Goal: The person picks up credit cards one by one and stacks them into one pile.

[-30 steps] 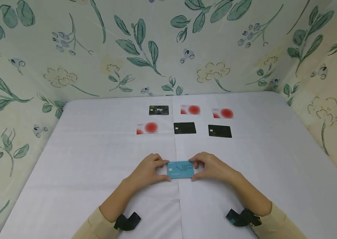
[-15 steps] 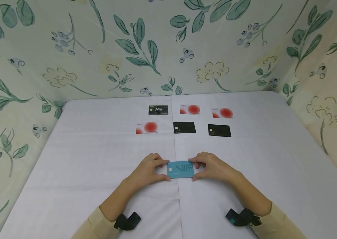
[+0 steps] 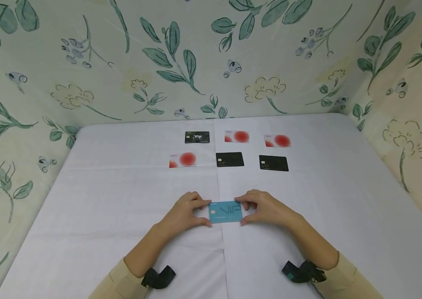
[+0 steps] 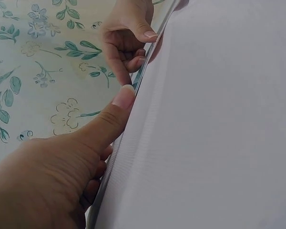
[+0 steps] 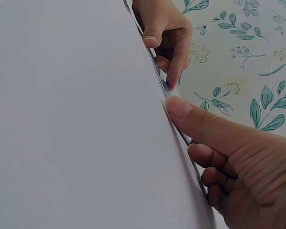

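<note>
A blue VIP card (image 3: 225,212) lies level at the front middle of the white tabletop in the head view, its chip toward the left. My left hand (image 3: 185,211) grips its left end, index finger at the far corner and thumb at the near one. On the opposite end my right hand (image 3: 267,209) holds the card the same way. In the left wrist view, the left thumb (image 4: 123,98) sits low over the table, and the card shows only as a thin strip between the hands. The right wrist view has the right thumb (image 5: 181,109) close to the surface too.
Beyond the hands, two rows of cards lie flat. The far row has a black Vip card (image 3: 197,137) and two red-and-white cards (image 3: 237,136). Nearer are another red-and-white card (image 3: 182,160) and two black VIP cards (image 3: 230,159). Leaf-patterned cloth (image 3: 181,54) rises behind the white table (image 3: 102,187).
</note>
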Available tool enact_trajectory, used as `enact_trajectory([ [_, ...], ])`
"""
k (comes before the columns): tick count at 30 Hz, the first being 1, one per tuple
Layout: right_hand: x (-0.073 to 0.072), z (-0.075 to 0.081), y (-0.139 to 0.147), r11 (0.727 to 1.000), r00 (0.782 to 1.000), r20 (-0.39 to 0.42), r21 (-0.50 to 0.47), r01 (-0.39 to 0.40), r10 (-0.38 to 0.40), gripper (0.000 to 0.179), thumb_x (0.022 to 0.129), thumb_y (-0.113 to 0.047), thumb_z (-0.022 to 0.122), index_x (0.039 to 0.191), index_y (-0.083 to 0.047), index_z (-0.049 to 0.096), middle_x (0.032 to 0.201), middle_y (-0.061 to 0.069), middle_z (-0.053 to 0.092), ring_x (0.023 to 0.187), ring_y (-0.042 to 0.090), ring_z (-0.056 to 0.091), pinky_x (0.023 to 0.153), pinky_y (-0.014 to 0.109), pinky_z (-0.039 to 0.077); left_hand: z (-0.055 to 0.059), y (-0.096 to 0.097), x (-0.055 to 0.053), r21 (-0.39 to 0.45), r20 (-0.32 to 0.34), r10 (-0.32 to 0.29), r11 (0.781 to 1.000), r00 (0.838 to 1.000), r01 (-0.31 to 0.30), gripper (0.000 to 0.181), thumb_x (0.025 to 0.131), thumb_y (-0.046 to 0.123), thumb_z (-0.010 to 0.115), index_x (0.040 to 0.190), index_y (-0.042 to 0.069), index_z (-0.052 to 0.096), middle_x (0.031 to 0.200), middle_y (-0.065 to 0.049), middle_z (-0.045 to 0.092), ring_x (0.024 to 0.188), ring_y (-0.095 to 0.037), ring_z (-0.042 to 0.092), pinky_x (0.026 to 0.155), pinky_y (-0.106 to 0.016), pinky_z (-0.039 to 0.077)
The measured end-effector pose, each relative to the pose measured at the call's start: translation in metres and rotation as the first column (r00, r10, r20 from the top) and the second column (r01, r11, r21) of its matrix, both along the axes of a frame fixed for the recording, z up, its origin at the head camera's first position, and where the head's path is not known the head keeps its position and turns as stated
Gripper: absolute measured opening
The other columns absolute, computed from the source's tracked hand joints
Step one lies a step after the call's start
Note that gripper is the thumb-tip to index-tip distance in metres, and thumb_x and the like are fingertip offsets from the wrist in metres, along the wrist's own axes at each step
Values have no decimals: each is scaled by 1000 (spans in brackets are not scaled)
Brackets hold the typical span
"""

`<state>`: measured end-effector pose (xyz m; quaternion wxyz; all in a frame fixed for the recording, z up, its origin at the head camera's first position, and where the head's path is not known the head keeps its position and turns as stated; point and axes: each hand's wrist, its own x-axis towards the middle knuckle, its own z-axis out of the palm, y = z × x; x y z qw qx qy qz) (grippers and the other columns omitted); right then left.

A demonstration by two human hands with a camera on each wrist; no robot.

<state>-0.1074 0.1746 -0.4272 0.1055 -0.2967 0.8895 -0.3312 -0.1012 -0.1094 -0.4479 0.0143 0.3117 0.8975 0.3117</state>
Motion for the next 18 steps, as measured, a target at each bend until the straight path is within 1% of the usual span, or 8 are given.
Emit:
enact_trajectory([
  [5, -1, -1, 1, 1000, 1000, 21, -10, -9, 9, 65, 66, -36, 85, 120, -6, 64, 85, -7, 54, 79, 7, 49, 68, 20, 43, 1, 0, -1, 23, 43, 17, 1000, 999, -18, 63, 65, 40, 84, 118, 9, 67, 87, 8, 51, 83, -8, 45, 70, -21, 43],
  [9, -3, -1, 1, 999, 999, 32, -39, -14, 15, 64, 67, -35, 85, 120, -7, 64, 87, -7, 55, 80, 8, 49, 69, 21, 43, 3, -1, -3, 49, 104, 40, 998, 994, -45, 62, 65, 36, 85, 119, 10, 67, 90, 8, 54, 86, -8, 49, 74, -21, 47],
  [12, -4, 1, -2, 998, 999, 42, -59, -18, 20, 62, 68, -34, 85, 121, -8, 64, 88, -7, 56, 81, 9, 50, 70, 21, 43, 5, -1, -3, 68, 125, 41, 996, 991, -50, 61, 66, 34, 84, 120, 11, 67, 93, 7, 56, 88, -9, 51, 77, -22, 49],
  [18, -8, 6, -5, 995, 999, 25, -90, -44, 47, 64, 68, -33, 85, 122, -7, 63, 89, -6, 58, 82, 10, 51, 71, 22, 43, 11, -2, -4, 139, 63, 26, 990, 998, -35, 59, 66, 33, 84, 118, 10, 67, 95, 3, 59, 89, -11, 54, 76, -23, 48],
])
